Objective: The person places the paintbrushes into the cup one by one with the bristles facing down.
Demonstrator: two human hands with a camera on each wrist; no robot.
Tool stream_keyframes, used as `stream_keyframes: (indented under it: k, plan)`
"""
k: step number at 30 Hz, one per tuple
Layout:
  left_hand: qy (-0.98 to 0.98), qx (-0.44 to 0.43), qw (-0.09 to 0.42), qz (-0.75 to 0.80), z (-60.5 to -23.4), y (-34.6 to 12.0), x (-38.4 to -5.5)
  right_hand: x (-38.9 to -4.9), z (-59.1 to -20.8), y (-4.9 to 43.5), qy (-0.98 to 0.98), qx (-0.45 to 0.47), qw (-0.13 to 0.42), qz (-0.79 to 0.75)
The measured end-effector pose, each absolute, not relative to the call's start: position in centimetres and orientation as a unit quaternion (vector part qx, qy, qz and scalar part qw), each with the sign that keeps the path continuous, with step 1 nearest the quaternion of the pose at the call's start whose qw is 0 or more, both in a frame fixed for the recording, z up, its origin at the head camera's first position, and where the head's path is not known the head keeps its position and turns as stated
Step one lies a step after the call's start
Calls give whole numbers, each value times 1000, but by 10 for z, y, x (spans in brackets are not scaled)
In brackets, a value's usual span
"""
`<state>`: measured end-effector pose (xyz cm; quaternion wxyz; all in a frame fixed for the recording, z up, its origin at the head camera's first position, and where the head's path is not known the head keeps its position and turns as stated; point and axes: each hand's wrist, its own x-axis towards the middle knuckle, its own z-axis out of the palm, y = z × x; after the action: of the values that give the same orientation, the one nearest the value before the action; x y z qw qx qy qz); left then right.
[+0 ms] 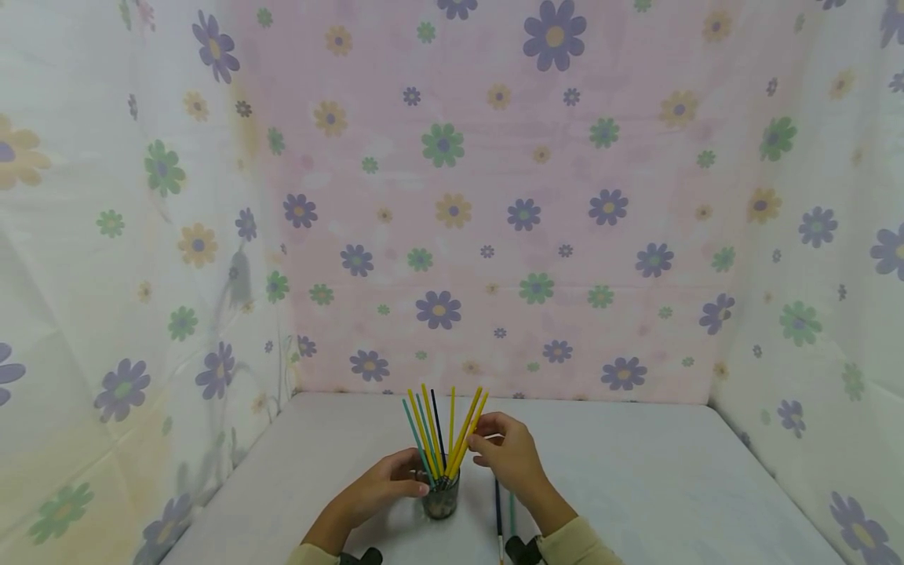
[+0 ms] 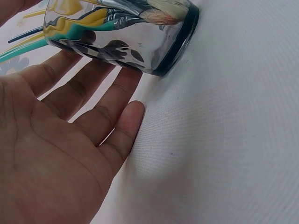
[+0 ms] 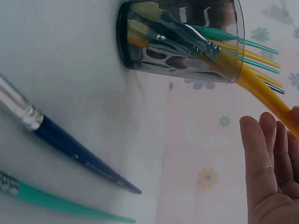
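Note:
A clear drinking glass (image 1: 441, 506) stands on the white table with several paintbrushes in it, bristles down. Their yellow, teal and dark blue handles fan out above the rim. My left hand (image 1: 374, 490) holds the glass from the left, thumb on the near side and fingers behind it. In the left wrist view, the fingers (image 2: 107, 114) lie against the glass wall. At the upper right of the bunch, my right hand (image 1: 519, 459) pinches a yellow paintbrush (image 3: 264, 93) by its handle. Its bristle end is inside the glass; the actual fingertip contact is partly cut off in the right wrist view.
On the table right of the glass lie a dark blue paintbrush (image 3: 74, 147) and a teal paintbrush (image 3: 60, 203), side by side. Flower-patterned cloth (image 1: 494, 173) walls the white table (image 1: 636, 471) at the back and both sides.

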<state>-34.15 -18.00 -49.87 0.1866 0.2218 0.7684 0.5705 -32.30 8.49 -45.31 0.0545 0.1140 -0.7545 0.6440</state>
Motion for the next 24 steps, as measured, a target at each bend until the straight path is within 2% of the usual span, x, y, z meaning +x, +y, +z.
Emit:
stream_keyframes:
  k: [12, 24]
  plan:
    - [772, 213, 185, 569, -496, -179, -339, -329, -456, 110, -771, 93, 84, 624]
    - [775, 206, 188, 567, -498, -178, -341, -336, -464, 126, -809, 9, 88, 582]
